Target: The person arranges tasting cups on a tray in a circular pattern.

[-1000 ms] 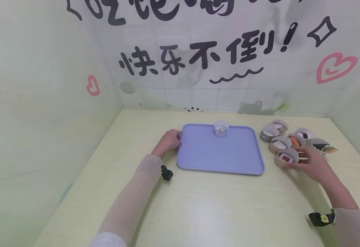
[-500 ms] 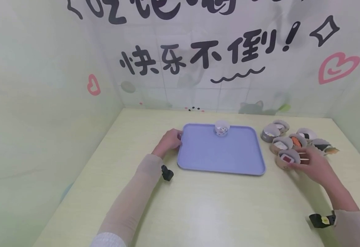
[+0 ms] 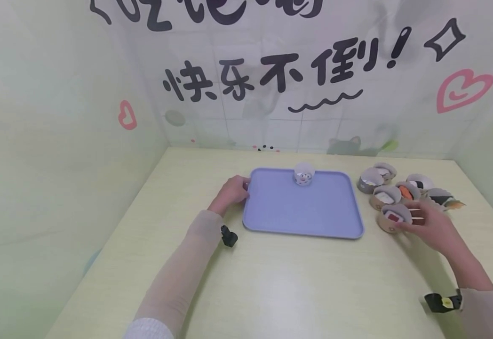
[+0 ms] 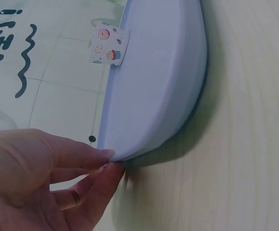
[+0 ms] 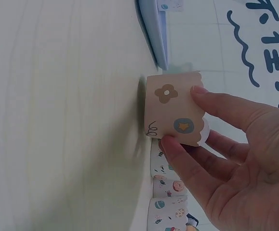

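Observation:
At the left edge of a lilac tray, my left hand pinches the rim between thumb and fingers, as the left wrist view shows up close. On the right, my right hand holds a small tan paper baking cup with a flower and a star printed on it. Inside this cup lies a white piece with a dark red centre, like a sushi roll. The cup stands beside the tray's right side, apart from it. At the tray's far edge sits a white printed paper cup.
Several more paper cups stand clustered behind the right hand, among them a grey one, a tan one with a white piece and one with an orange piece. A printed wall hanging rises behind the table.

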Tool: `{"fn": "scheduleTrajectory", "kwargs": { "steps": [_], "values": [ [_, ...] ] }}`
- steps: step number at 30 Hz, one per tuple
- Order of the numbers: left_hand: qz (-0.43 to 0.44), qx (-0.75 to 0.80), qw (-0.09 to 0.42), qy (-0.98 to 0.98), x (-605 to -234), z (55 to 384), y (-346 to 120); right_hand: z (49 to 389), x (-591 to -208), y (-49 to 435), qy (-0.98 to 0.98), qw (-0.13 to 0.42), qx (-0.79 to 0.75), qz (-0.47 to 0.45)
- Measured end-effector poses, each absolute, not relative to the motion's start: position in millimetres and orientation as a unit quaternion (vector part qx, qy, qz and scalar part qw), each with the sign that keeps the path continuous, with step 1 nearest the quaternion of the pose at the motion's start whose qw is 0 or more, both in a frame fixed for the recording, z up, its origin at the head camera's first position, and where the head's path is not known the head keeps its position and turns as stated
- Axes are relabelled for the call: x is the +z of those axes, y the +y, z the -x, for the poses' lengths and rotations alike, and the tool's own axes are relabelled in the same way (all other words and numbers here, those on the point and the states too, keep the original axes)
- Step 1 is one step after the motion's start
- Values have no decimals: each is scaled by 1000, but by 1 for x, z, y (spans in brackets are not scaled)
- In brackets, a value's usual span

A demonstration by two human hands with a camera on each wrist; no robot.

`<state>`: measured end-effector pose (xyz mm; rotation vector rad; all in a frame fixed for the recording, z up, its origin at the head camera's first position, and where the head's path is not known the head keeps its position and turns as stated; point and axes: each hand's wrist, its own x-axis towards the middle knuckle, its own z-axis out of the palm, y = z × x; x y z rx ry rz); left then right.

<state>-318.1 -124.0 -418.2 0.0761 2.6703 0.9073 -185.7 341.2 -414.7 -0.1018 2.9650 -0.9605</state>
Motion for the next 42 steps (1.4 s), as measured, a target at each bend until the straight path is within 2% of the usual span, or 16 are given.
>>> {"fn": "scheduleTrajectory", "kwargs": {
  "steps": [24, 42],
  "values": [
    [-19, 322, 166, 932, -416, 317, -123, 192, -398, 328, 952, 7, -303, 42],
    [-23, 317, 162, 934, -417, 317, -123, 210, -391, 301, 947, 5, -314, 59]
  ]
}}
